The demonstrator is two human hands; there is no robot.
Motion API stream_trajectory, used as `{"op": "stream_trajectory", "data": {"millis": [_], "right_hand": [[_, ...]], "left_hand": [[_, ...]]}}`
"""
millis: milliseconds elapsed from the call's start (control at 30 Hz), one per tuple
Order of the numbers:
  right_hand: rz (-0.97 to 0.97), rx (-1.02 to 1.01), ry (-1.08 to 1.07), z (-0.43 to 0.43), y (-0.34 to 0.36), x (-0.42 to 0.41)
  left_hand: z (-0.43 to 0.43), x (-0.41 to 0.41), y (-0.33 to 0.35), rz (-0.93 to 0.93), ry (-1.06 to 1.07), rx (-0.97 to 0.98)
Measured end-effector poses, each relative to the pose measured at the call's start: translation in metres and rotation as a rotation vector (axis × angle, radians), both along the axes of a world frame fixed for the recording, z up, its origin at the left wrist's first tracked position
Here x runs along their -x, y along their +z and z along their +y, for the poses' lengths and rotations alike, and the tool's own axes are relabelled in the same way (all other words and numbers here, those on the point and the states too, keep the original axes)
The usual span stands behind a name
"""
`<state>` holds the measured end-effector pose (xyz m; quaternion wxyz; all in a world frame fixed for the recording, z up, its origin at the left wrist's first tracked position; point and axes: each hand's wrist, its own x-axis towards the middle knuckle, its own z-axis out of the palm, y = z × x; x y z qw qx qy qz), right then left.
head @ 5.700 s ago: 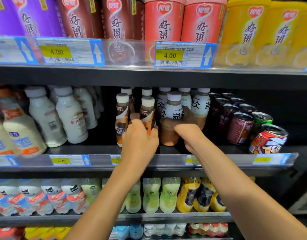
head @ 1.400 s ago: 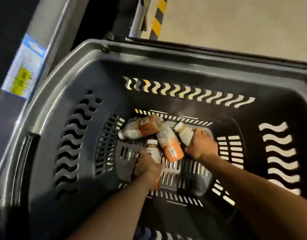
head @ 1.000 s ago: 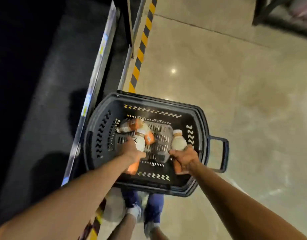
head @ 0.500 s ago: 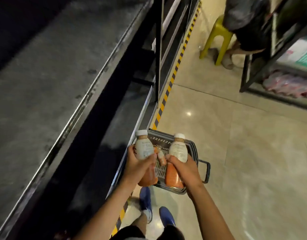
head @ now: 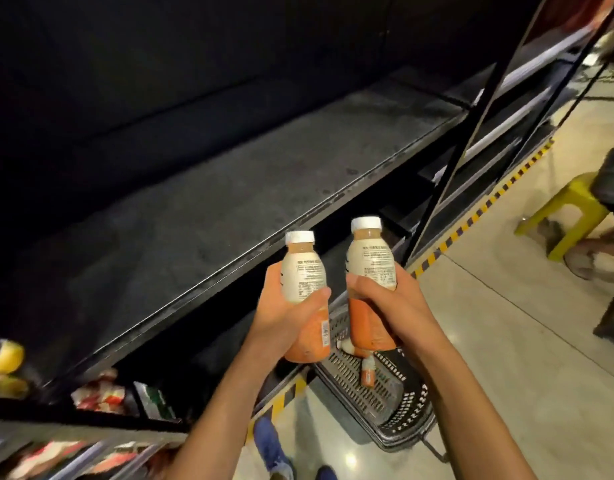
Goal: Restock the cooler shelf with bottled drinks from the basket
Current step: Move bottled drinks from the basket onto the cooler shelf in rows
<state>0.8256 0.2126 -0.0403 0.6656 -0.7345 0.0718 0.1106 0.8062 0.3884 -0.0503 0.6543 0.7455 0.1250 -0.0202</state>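
Gripping a bottle (head: 303, 271) each, left hand (head: 281, 320) and right hand (head: 395, 306) hover beside the shelf edge (head: 229, 266).

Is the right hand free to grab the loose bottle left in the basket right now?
Probably not. The right hand grips an upright bottle and the left hand a second bottle, so neither is free. The loose bottle lies uncovered in the basket on the floor below.

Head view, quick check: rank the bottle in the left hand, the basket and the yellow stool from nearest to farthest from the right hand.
1. Bottle in the left hand: just beside the right hand, on its left.
2. Basket: on the floor, below both hands.
3. Yellow stool: far right, across the aisle.
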Motion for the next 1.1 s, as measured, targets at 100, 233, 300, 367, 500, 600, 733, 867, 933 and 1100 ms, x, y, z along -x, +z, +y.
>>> {"op": "stream_trajectory", "data": {"millis": [100, 233, 300, 367, 500, 600, 733, 867, 933, 1100], "right_hand": [[-0.050, -0.043, 0.134, 0.032, 0.019, 0.014], [-0.101, -0.115, 0.318, 0.089, 0.048, 0.041], [-0.117, -0.172, 0.422, 0.119, 0.065, 0.062], [-0.148, -0.207, 0.543, 0.151, 0.083, 0.087], [-0.190, -0.329, 0.725, 0.216, 0.111, 0.146], [-0.209, -0.405, 0.795, 0.264, 0.120, 0.193], [-0.272, -0.431, 0.815, 0.321, 0.126, 0.251], [-0.286, -0.456, 0.785, 0.372, 0.129, 0.291], [-0.293, -0.438, 0.760, 0.394, 0.132, 0.307], [-0.327, -0.391, 0.730, 0.439, 0.141, 0.336]], "left_hand": [[0.029, 0.039, 0.023, -0.065, 0.172, 0.032], [0.070, 0.101, 0.057, -0.166, 0.340, 0.037], [0.092, 0.135, 0.076, -0.228, 0.397, 0.009], [0.116, 0.172, 0.093, -0.288, 0.440, -0.013], [0.166, 0.252, 0.118, -0.371, 0.545, -0.022], [0.206, 0.307, 0.129, -0.422, 0.621, -0.058], [0.258, 0.368, 0.138, -0.486, 0.708, -0.125], [0.309, 0.409, 0.147, -0.520, 0.761, -0.143], [0.333, 0.422, 0.152, -0.524, 0.767, -0.145], [0.382, 0.437, 0.162, -0.512, 0.738, -0.151]]}}
